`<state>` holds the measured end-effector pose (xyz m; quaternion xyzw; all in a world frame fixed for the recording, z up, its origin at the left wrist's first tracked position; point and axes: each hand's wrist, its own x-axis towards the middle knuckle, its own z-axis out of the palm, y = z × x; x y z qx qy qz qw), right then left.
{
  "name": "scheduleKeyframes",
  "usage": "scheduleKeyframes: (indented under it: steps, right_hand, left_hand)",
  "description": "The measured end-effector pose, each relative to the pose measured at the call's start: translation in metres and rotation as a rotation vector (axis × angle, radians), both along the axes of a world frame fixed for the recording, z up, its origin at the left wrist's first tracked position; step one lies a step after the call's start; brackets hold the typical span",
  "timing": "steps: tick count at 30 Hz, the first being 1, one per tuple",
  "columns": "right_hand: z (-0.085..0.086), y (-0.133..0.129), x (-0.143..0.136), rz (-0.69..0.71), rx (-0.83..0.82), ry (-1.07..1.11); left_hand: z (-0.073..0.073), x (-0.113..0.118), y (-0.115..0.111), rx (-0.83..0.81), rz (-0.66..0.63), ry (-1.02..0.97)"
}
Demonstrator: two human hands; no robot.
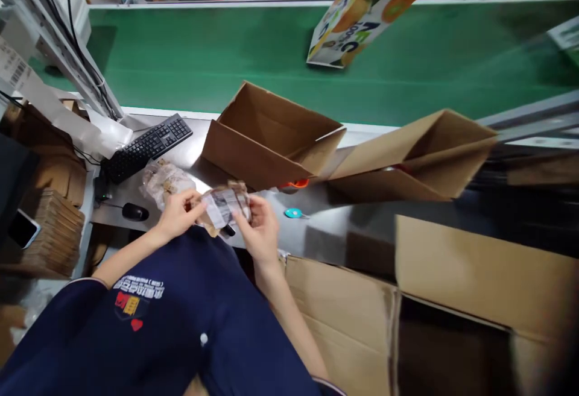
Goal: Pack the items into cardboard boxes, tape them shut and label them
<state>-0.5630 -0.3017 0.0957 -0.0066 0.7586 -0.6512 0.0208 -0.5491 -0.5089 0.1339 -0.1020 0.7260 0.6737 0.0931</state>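
Close in front of my body, a small clear plastic packet with a white label and brown contents (222, 206) is held between both hands. My left hand (180, 214) pinches its left edge. The fingers and thumb of my right hand (260, 227) close on its right side. What the packet contains I cannot make out. Just beyond my left hand lies a crumpled clear plastic bag (165, 180) with something pale and brown inside. An open cardboard box (257, 152) stands right behind the packet.
A second open carton (407, 161) stands to the right. A keyboard (149, 146) and mouse (135, 211) lie left. A turquoise round object (293, 213) and an orange item (298, 183) are on the metal table. Behind runs a green conveyor belt (203, 58) carrying a juice carton box (353, 28). A large open box (452, 305) is at lower right.
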Motion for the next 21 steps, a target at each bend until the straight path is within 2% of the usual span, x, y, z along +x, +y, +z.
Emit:
scheduleKeyframes:
  steps: [2, 3, 6, 9, 12, 13, 15, 18, 20, 21]
  right_hand:
    - [0.000, -0.009, 0.000, -0.116, -0.040, 0.116]
    - [-0.001, -0.012, 0.001, -0.103, -0.064, 0.174]
    - [-0.001, -0.011, 0.010, 0.142, -0.119, 0.315]
    - [0.002, 0.002, 0.022, 0.398, -0.069, 0.377]
    - [0.006, 0.022, 0.032, 0.486, -0.007, 0.362]
    - [0.007, 0.028, 0.034, 0.495, -0.003, 0.333]
    - [0.011, 0.037, 0.038, 0.559, -0.010, 0.246]
    - [0.016, 0.040, 0.039, 0.689, -0.142, 0.061]
    - [0.016, 0.037, 0.038, 0.639, -0.158, -0.067]
    - [0.015, 0.036, 0.036, 0.593, -0.102, -0.117]
  left_hand:
    - [-0.003, -0.007, 0.005, 0.052, 0.112, -0.028]
    - [-0.005, -0.009, 0.007, 0.106, 0.144, -0.055]
    - [-0.012, -0.006, 0.012, 0.275, 0.156, -0.164]
    - [-0.017, 0.006, 0.012, 0.444, 0.160, -0.317]
    - [-0.017, 0.021, 0.006, 0.638, 0.091, -0.391]
    - [-0.017, 0.025, 0.004, 0.626, 0.042, -0.352]
    - [-0.018, 0.033, 0.002, 0.458, -0.043, -0.222]
    - [-0.024, 0.041, 0.002, 0.230, -0.100, -0.099]
    - [-0.030, 0.044, 0.002, 0.186, -0.141, -0.062]
    - [-0.033, 0.045, 0.000, 0.139, -0.173, -0.032]
